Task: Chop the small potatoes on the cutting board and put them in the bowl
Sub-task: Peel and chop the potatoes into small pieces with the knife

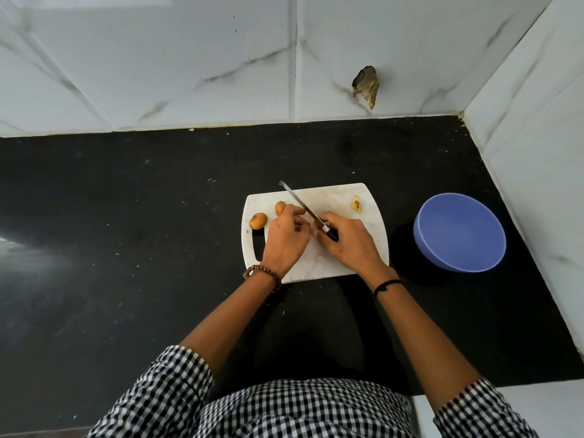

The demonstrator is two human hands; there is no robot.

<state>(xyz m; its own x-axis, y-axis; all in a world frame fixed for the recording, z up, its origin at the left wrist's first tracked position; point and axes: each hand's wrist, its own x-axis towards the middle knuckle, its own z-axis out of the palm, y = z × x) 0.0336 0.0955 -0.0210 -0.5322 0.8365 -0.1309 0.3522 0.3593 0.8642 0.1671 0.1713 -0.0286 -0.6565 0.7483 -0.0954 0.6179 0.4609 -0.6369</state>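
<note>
A white cutting board (341, 197) lies on the black counter. My right hand (350, 245) grips the black handle of a knife (300, 202), whose blade points up-left over the board. My left hand (286, 238) rests on the board just left of the blade, fingers curled; what lies under them is hidden. One small whole potato (258, 220) sits at the board's left edge. Another potato (279, 207) shows just above my left fingers. A cut potato piece (357, 205) lies near the board's far right corner. The blue bowl (459, 231) stands to the right of the board.
White marble-patterned tiled walls (221, 64) close the counter at the back and on the right. A chipped hole (366, 86) marks the back wall. The black countertop (126, 222) stretches left of the board. My checked shirt fills the bottom.
</note>
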